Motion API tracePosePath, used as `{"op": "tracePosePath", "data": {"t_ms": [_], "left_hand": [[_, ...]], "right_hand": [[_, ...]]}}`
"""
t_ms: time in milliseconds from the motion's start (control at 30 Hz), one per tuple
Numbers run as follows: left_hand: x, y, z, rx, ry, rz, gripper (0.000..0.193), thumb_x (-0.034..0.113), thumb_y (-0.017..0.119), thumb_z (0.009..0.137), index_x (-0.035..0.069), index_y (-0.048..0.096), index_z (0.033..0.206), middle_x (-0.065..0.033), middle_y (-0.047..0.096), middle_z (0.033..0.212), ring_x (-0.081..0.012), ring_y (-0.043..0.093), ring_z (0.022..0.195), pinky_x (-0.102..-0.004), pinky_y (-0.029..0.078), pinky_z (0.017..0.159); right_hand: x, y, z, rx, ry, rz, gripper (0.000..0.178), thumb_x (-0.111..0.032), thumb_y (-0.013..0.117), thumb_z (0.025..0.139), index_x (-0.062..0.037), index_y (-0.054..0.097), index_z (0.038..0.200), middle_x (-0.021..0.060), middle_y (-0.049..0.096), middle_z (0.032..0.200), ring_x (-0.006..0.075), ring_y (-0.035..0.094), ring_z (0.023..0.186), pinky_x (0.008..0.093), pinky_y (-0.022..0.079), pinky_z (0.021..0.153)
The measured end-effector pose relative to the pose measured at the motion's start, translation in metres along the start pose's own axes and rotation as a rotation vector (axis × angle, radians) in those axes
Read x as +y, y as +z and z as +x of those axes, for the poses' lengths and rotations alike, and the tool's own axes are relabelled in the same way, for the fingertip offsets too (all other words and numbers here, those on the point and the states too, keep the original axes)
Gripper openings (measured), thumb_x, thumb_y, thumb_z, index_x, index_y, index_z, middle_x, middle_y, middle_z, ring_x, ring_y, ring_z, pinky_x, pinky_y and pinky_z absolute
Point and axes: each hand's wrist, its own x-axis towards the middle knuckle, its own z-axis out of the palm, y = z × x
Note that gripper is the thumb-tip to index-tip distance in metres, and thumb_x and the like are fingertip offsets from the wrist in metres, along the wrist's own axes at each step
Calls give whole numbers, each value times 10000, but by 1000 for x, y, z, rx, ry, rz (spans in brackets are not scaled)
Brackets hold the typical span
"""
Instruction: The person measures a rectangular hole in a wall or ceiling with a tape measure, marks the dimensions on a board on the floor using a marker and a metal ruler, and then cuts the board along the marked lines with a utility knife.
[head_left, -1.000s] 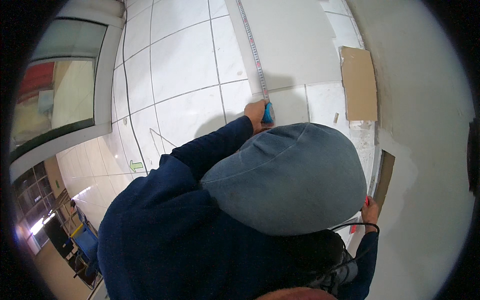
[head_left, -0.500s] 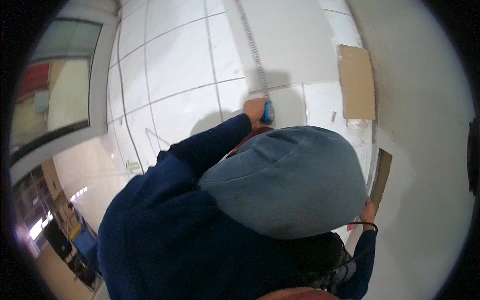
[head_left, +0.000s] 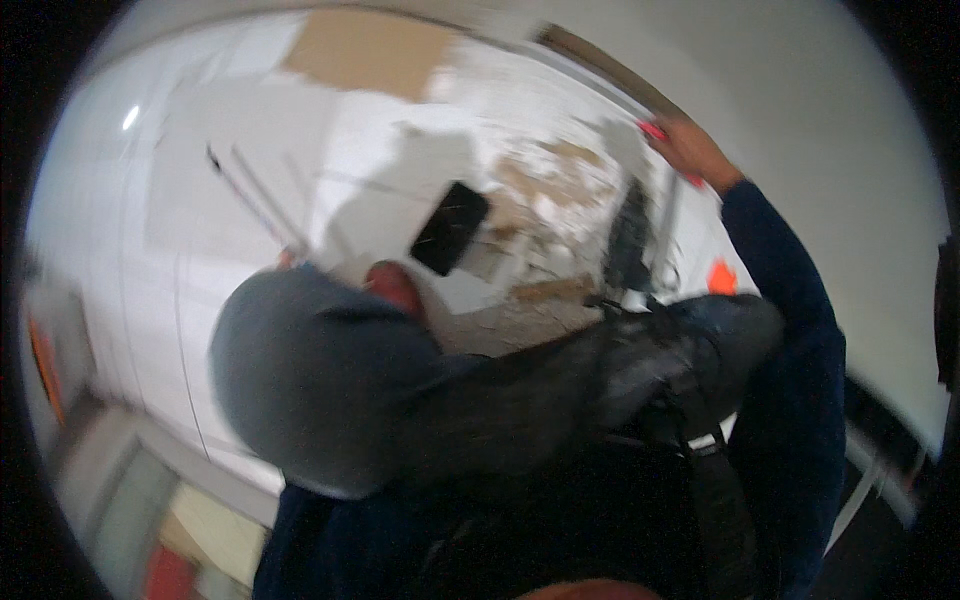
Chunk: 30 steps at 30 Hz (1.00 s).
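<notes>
My right hand (head_left: 693, 152) is reached out to the far right, closed around a red, slender thing that shows on both sides of the fingers; blur hides its kind. It is beside a long brown strip (head_left: 610, 72) lying along the foot of the wall. Most of my left hand (head_left: 288, 258) is hidden behind my grey-clad knee. From it a short length of tape measure blade (head_left: 243, 195) sticks out over the pale floor, while the case is out of sight. A black flat rectangular thing (head_left: 450, 228) lies on the floor between my hands.
Cardboard (head_left: 370, 50) lies at the far side, on white floor tiles (head_left: 150, 300). Crumbled debris (head_left: 550, 195) and a dark elongated thing (head_left: 627, 235) are spread near the right wall (head_left: 850, 180). An orange piece (head_left: 722, 277) is by my right knee. A window frame (head_left: 110, 480) stands lower left.
My view has swung to the right. The tape blade, stretched far ahead before, now shows only a short length. My right hand has come from partly hidden into full view along the wall strip.
</notes>
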Motion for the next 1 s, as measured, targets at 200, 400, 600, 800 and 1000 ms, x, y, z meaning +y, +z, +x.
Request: {"op": "tracePosePath", "data": {"t_ms": [200, 400, 600, 800, 1000], "left_hand": [[20, 4, 1, -313, -26, 420, 321, 272, 537, 943, 36, 587, 1156, -65, 629, 1035, -140, 603, 899, -274, 489, 783], [15, 54, -24, -563, -63, 772, 326, 265, 547, 939, 71, 588, 1198, -72, 627, 1067, -119, 593, 958, -251, 465, 846], [1, 92, -104, -571, -92, 891, 277, 292, 554, 930, 114, 647, 1121, -80, 634, 1050, -138, 599, 944, -278, 476, 831], [-21, 81, -150, -450, -140, 933, 278, 310, 555, 925, 118, 658, 1098, -90, 638, 1053, -154, 606, 947, -292, 480, 836], [-39, 73, -159, -465, -145, 995, 282, 329, 557, 919, 121, 670, 1074, -100, 642, 1056, -171, 613, 949, -306, 484, 841]], "right_hand": [[65, 2, -104, 216, 368, 123, 368, -318, 508, 928, -60, 588, 1177, 246, 640, 1026, 411, 603, 964, 467, 471, 842], [76, 68, -181, 73, 696, 361, 415, -377, 545, 901, -27, 628, 1108, 256, 650, 948, 403, 625, 906, 437, 468, 802], [83, 141, -142, 63, 605, 336, 654, -402, 655, 814, 41, 499, 1269, 286, 600, 1146, 401, 585, 1069, 416, 451, 913], [54, 157, -124, 160, 602, 230, 755, -391, 669, 795, 31, 379, 1350, 287, 561, 1186, 413, 550, 1109, 454, 434, 938], [71, 183, -122, 86, 672, 269, 771, -263, 626, 785, -8, 268, 1418, 285, 544, 1223, 429, 544, 1111, 465, 436, 934]]}}
